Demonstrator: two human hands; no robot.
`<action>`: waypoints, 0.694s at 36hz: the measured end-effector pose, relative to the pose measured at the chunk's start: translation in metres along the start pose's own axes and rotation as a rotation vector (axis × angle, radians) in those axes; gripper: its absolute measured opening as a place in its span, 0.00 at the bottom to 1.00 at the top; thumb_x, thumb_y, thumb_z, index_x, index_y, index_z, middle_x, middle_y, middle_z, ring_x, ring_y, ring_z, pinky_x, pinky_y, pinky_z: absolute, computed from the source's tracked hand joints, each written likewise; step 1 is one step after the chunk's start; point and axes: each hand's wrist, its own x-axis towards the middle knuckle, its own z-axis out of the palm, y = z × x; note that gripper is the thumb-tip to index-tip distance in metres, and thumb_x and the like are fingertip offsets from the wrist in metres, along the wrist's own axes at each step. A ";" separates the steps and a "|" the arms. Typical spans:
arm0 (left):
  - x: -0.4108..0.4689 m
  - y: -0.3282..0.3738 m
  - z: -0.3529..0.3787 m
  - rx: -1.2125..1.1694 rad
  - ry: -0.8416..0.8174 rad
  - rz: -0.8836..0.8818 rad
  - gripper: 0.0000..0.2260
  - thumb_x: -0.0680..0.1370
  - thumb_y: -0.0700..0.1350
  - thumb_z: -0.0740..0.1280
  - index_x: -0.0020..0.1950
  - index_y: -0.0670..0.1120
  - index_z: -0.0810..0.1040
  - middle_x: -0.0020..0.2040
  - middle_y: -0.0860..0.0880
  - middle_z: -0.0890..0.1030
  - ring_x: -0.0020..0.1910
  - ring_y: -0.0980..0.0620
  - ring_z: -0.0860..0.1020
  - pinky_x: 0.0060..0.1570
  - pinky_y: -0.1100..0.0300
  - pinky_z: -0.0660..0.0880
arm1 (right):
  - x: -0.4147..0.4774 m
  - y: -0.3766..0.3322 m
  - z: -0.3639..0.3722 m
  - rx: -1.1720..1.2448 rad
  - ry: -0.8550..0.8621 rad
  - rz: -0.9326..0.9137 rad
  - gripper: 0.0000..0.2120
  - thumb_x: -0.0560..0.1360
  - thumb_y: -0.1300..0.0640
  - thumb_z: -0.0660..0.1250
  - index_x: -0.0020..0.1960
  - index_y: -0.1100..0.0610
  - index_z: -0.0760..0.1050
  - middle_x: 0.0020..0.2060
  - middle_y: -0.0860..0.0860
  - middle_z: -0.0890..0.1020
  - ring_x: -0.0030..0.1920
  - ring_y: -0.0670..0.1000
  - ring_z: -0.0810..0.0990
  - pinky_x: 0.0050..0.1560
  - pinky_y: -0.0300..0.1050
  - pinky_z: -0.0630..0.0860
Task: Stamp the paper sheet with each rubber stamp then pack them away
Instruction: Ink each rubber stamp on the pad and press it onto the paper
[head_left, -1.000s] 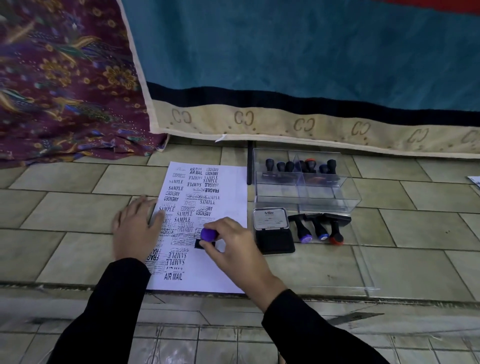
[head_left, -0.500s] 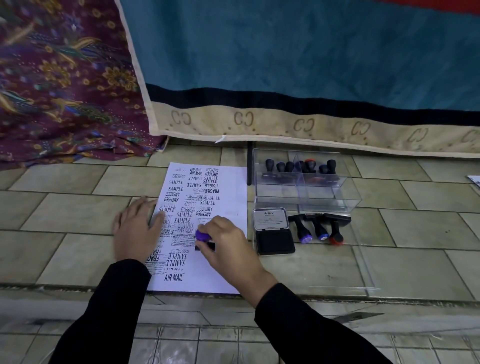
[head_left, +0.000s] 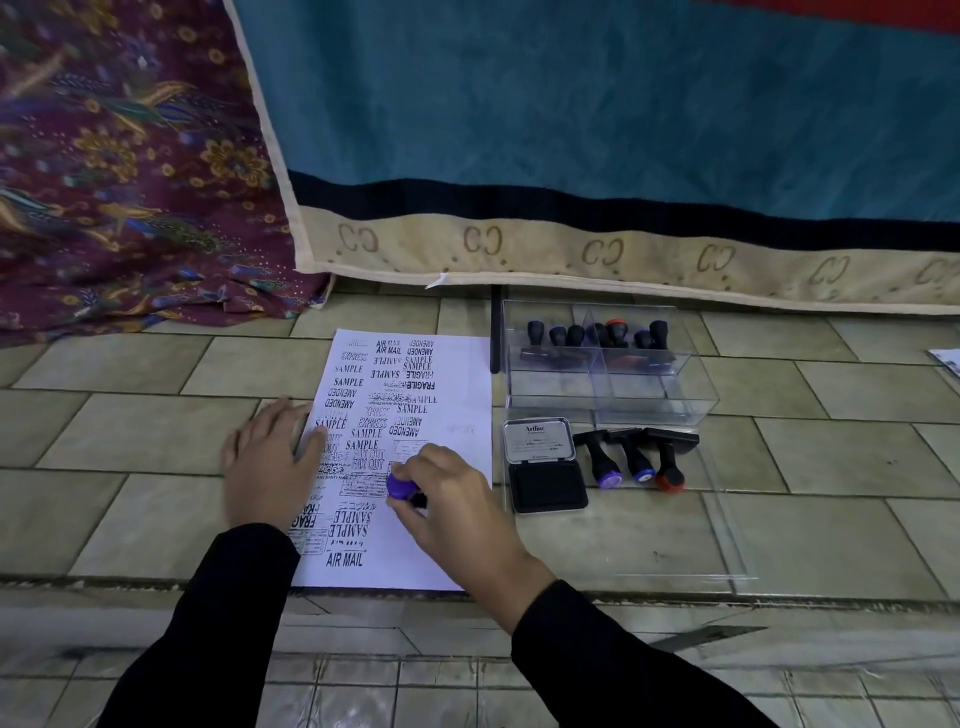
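1. In the last second my right hand (head_left: 457, 499) has drawn the purple-capped stamp (head_left: 401, 487) slightly toward me across the paper sheet (head_left: 457, 384). Its cap now tips my way instead of standing upright.
2. I take that as rocking out an impression in the sheet's lower middle, so this stamp's mark is nearly made. Three stamps (head_left: 631, 457) lie just beside the ink pad (head_left: 548, 483), and others stand in the clear box (head_left: 608, 364). Packing away is not finished.
3. My right hand's fingers and thumb are clamped round the stamp's handle. I cannot tell whether its black base touches the paper.
4. My left hand (head_left: 270, 467) lies flat with fingers straight, pressing the sheet's left edge and holding nothing.
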 end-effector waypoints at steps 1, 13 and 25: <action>0.000 0.000 0.000 0.003 -0.002 -0.001 0.15 0.78 0.48 0.66 0.65 0.48 0.77 0.72 0.48 0.71 0.72 0.47 0.65 0.72 0.50 0.53 | -0.002 0.000 0.000 0.004 0.007 0.002 0.08 0.72 0.61 0.71 0.50 0.61 0.78 0.44 0.54 0.79 0.46 0.53 0.78 0.45 0.43 0.76; -0.001 0.000 -0.001 0.003 -0.008 -0.001 0.16 0.79 0.49 0.66 0.66 0.48 0.76 0.73 0.48 0.70 0.73 0.48 0.64 0.72 0.52 0.51 | -0.023 0.033 -0.081 0.017 0.313 0.128 0.15 0.74 0.55 0.67 0.60 0.55 0.77 0.49 0.46 0.77 0.45 0.36 0.74 0.48 0.29 0.74; -0.001 0.002 -0.003 0.009 -0.012 -0.005 0.16 0.79 0.49 0.65 0.65 0.49 0.76 0.73 0.49 0.69 0.73 0.48 0.65 0.72 0.52 0.52 | -0.106 0.085 -0.099 -0.207 0.216 0.043 0.11 0.74 0.54 0.67 0.53 0.58 0.79 0.51 0.52 0.77 0.48 0.46 0.78 0.48 0.35 0.75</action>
